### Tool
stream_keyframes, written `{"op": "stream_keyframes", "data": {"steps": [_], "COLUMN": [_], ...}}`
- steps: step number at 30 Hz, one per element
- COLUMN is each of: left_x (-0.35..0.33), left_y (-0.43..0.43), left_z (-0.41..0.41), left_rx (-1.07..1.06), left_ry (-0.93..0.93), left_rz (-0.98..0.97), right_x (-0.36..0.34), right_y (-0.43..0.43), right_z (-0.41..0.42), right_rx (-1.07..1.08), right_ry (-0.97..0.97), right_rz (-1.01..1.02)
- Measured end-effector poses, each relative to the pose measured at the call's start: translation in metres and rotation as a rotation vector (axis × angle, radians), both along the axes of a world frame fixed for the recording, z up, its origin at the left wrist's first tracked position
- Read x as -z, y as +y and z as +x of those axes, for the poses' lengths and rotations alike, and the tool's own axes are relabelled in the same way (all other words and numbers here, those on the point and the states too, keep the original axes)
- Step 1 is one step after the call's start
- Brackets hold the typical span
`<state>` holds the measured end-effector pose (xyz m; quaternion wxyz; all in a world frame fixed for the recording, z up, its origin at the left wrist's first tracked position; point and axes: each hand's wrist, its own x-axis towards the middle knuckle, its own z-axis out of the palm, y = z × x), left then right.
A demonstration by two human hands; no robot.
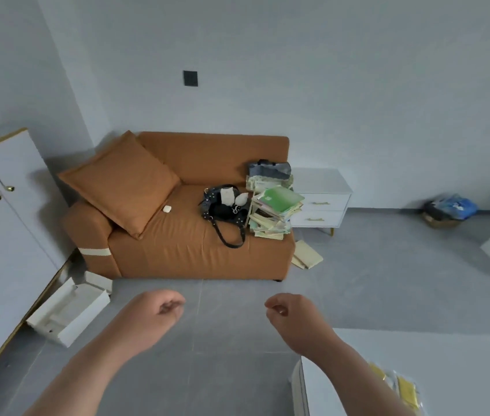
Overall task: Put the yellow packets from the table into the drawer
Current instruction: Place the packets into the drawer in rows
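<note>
Yellow packets [404, 388] in clear wrapping lie on a white table [463, 370] at the bottom right, partly hidden behind my right forearm. My left hand [164, 307] and my right hand [287, 310] hang in the air over the grey floor, both loosely curled and holding nothing. Each hand is well away from the packets. A white cabinet with two drawers [321, 202] stands against the far wall, right of the sofa; both of its drawers are shut.
An orange sofa [183, 235] ahead carries a cushion, a black bag [225, 208] and a leaning stack of books [273, 208]. A white wardrobe [3, 223] stands at the left, an open white box [69, 310] on the floor, a bin [448, 211] at the far right.
</note>
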<state>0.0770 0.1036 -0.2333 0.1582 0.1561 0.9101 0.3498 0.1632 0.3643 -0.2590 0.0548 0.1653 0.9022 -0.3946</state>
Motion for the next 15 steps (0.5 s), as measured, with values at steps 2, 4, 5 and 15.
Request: {"op": "stream_keyframes", "data": {"steps": [2,4,5,15], "left_x": [0.003,0.006,0.007,0.018], "left_y": [0.028,0.060,0.077,0.286], "left_z": [-0.031,-0.060,-0.075,-0.178], "left_rx": [0.077,0.151,0.192,0.623], "left_ry": [-0.001,0.014,0.019,0.024], "left_rz": [-0.014,-0.041,-0.059,-0.116], "right_x": [0.006,0.014,0.018,0.033], "right_y": [0.020,0.044,0.057,0.180], "right_z": [-0.017,-0.035,-0.043,-0.057], "right_rx": [0.066,0.135,0.169,0.536], "right_ry": [-0.005,0.001,0.005,-0.066], "right_rz": [-0.030,-0.054,-0.055,-0.080]}}
